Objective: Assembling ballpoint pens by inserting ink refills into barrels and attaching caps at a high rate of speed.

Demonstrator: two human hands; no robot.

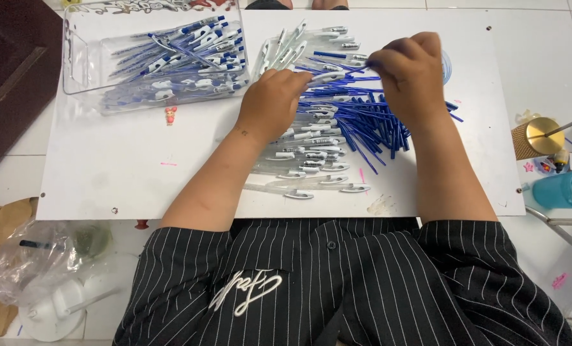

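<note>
Head view shows the left hand [273, 102] and the right hand [409, 72] meeting over a heap of thin blue plastic pen refills [369, 118], each pinching an end of one clear plastic pen barrel [337, 75] between them. Beneath the left wrist lie more clear barrels [311, 168]. I judge it is best to hold the barrel steady and straight, with small finger moves, so the heap under the right palm does not scatter.

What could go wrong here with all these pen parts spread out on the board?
The blue refills fan out toward the white board edge on the right, so a sweep of the right hand might roll some off. The left hand rests on the clear barrels, which could scatter. The full clear tray may overflow.
</note>
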